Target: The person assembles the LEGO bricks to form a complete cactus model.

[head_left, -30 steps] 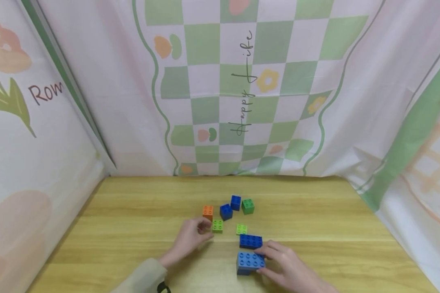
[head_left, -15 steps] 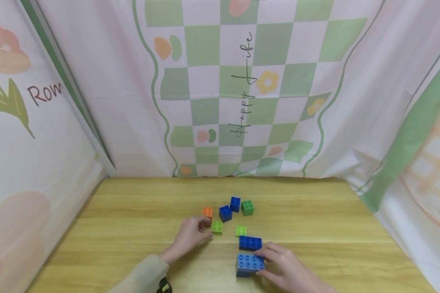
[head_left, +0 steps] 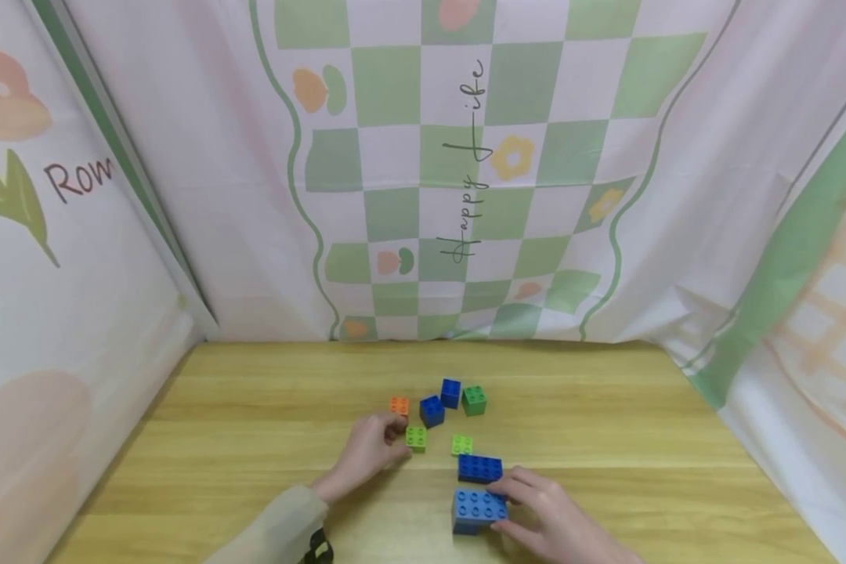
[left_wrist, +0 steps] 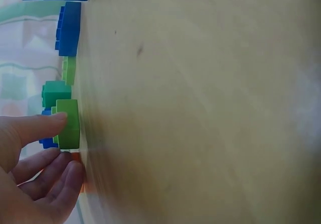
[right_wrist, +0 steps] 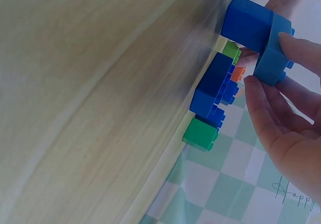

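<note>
My right hand (head_left: 546, 509) pinches the right end of a light blue eight-stud toy brick (head_left: 474, 505) between thumb and fingers. In the right wrist view, this brick sits on a darker blue block (right_wrist: 247, 23) and overhangs it on the hand's side. My left hand (head_left: 368, 450) is beside a lime green four-stud brick (head_left: 416, 438), fingers bent loosely. Its thumb overlaps the lime brick (left_wrist: 69, 128) in the left wrist view, while the other fingers are near the orange brick (head_left: 399, 406), which they partly hide.
Just behind the light blue brick lies a dark blue eight-stud brick (head_left: 480, 468), with a second lime brick (head_left: 462, 445) behind it. Farther back stand two small blue bricks (head_left: 432, 411) and a green brick (head_left: 474, 400). A patterned curtain (head_left: 458, 235) hangs along the wooden table's (head_left: 254, 407) back edge.
The left hand has shifted slightly around the lime brick. The right hand keeps its hold on the light blue brick, and the bricks stay in place; the head view drifts a little.
</note>
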The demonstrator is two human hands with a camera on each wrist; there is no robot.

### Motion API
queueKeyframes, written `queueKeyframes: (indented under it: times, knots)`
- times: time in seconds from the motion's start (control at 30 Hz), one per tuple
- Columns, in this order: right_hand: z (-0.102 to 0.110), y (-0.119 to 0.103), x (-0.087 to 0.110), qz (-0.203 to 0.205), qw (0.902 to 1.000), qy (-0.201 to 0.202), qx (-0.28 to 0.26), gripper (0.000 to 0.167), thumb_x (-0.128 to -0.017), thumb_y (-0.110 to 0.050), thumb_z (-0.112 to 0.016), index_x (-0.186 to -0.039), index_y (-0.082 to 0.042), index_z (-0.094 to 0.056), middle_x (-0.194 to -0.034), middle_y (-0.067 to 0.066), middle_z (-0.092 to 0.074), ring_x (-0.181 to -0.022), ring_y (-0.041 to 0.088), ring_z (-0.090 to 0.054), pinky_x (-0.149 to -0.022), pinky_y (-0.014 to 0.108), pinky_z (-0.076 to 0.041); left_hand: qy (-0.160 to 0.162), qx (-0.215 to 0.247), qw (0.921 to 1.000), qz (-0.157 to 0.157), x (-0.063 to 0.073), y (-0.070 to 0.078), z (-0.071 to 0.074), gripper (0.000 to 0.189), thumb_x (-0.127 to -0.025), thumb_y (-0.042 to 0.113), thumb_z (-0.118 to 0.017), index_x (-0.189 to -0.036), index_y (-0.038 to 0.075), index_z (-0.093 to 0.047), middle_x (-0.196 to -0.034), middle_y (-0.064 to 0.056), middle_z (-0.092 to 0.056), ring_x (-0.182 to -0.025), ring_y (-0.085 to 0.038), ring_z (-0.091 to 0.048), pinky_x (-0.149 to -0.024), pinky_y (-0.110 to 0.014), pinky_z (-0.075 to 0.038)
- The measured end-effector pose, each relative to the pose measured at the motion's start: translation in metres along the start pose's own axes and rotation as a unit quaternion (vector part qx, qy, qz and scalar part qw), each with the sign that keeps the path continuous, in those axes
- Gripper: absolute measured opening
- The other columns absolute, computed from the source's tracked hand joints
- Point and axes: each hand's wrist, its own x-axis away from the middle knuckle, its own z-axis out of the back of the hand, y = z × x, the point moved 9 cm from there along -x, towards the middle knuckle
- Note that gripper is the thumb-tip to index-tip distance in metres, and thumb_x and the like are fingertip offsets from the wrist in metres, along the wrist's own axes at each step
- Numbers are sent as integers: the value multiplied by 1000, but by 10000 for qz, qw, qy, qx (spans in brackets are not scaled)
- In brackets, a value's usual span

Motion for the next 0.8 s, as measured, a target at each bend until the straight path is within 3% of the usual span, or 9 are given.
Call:
queueKeyframes:
  times: [0.33,0.8]
  knots:
    - [2,-4,0,204,9996,155,88,41,-92,-44,-65,-122,-16,-65,-117,0,-69,-103,6,-66,-81,22,-60,168,-300,9992,-222,1,5,-2,38,-73,6,-83,-109,1,-70,-99,-10,-73,-83,-14,-65,-72,-21,-56]
    - [2,-3,2,-34,9999,102,62,45,-92,-46,-64,-123,-14,-65,-120,3,-68,-106,11,-67,-83,24,-60,49,-325,9993,-175,1,5,-4,36,-75,12,-83,-108,3,-70,-101,-8,-73,-86,-16,-66,-76,-23,-57]
